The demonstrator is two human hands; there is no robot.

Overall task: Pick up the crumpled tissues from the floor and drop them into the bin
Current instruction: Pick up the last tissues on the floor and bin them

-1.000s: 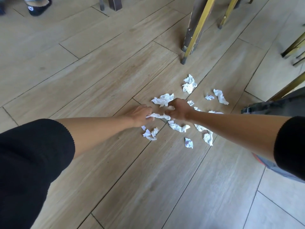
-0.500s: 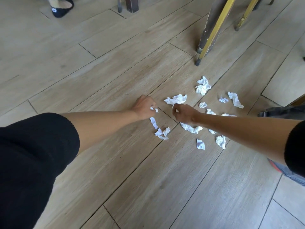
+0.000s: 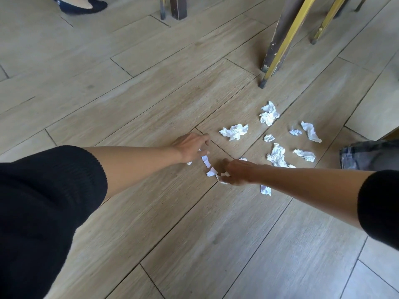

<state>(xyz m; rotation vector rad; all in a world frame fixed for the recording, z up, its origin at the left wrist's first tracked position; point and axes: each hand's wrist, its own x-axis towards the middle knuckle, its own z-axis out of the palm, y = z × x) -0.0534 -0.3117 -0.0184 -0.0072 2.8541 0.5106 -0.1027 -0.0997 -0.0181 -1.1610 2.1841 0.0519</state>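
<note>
Several crumpled white tissues lie on the wooden floor, among them one (image 3: 235,131) past my hands, a bigger one (image 3: 269,113) near the chair leg and another (image 3: 277,155) to the right. My left hand (image 3: 191,147) is low over the floor with white tissue showing under its palm and between its fingers. A torn strip (image 3: 206,161) lies just beside it. My right hand (image 3: 236,172) curls its fingers round a small tissue scrap (image 3: 222,178) on the floor. No bin is in view.
A yellow and dark chair leg (image 3: 278,44) stands on the floor behind the tissues, with more legs (image 3: 323,20) to its right. A dark grey denim-like thing (image 3: 367,155) lies at the right edge. Another person's dark shoe (image 3: 83,4) is at the top left.
One second ago both hands held one tissue strip between them; they have since parted. My right hand has come nearer and lower onto the small scraps, while the left holds a piece.
</note>
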